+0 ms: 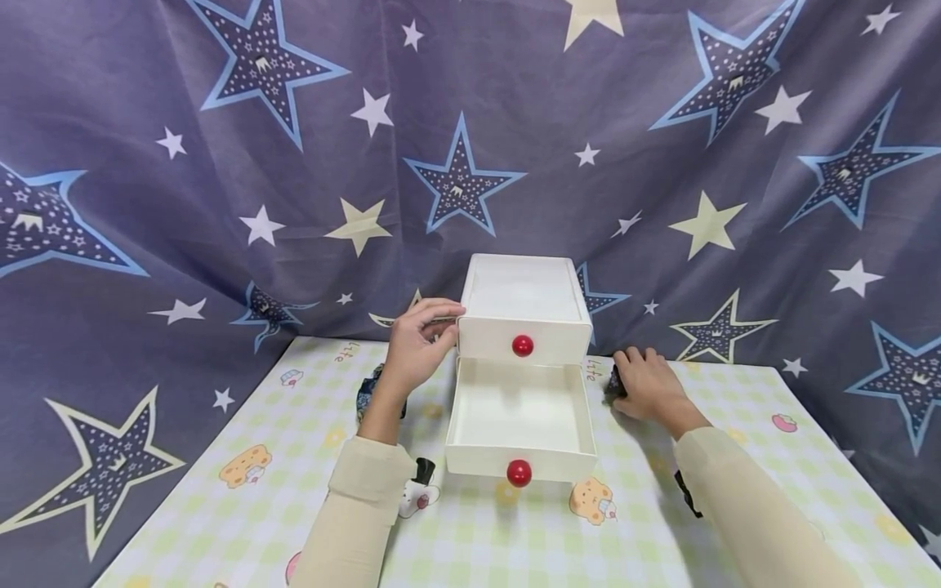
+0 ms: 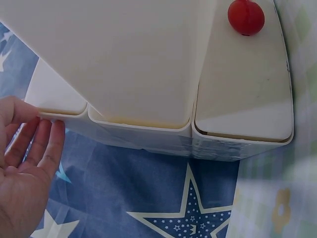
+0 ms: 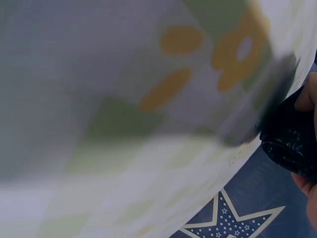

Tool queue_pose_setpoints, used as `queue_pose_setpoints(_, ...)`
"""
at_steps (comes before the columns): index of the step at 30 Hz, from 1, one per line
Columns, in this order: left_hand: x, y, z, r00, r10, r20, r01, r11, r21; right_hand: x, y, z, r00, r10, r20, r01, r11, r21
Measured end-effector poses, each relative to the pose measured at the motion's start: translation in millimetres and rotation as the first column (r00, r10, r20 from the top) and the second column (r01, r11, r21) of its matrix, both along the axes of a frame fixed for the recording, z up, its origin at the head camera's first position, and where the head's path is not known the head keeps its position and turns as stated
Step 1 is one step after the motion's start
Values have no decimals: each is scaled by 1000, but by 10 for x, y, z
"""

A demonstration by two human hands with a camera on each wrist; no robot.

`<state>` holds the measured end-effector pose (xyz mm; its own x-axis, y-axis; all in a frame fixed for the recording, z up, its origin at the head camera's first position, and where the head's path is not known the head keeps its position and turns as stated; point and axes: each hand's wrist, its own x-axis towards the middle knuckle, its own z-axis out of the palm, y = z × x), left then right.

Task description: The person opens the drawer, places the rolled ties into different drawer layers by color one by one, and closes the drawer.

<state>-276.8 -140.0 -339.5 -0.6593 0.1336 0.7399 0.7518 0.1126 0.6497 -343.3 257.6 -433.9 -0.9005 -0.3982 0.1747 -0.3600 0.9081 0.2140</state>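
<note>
Left hand (image 1: 415, 347) flat-fingered against the light, stiff plastic drawer box (image 1: 524, 306), right hand (image 1: 647, 384) curled round a small dark thing (image 3: 290, 136) just right of it, probably grippy.

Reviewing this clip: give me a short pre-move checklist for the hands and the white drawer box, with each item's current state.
1. Lower drawer with red ball knob pulled open: ok.
2. Lower drawer interior free of objects: ok.
3. Upper drawer with red knob closed: ok.
4. Left hand steadying the white plastic drawer box at its left side: ok.
5. Right hand on the small dark object beside the box: ok.
6. Firmness of that grip: cannot tell, right wrist view is blurred.
</note>
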Motion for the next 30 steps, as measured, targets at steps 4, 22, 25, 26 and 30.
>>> queue_pose_setpoints(4, 9, 2, 11, 1000, 4, -2, -4, 1000, -2, 23, 40, 76, 999, 22, -26, -22, 1000, 21)
queue_pose_setpoints(22, 0, 11, 9, 1000, -1, -3, 1, 1000, 5, 148, 250, 542, 988, 103, -112, -85, 985, 152)
queue_pose_setpoints(25, 3, 14, 15, 1000, -1, 1, 1, 1000, 4, 175, 265, 607, 984, 121, -127, -99, 981, 167)
queue_pose_setpoints(26, -1, 12, 12, 1000, 0, 4, 0, 1000, 5, 186, 265, 630, 983, 127, -132, -104, 980, 172)
queue_pose_setpoints(30, -74, -6, -52, 1000, 7, 15, -7, 1000, 4, 233, 255, 722, 978, 146, -152, -118, 977, 180)
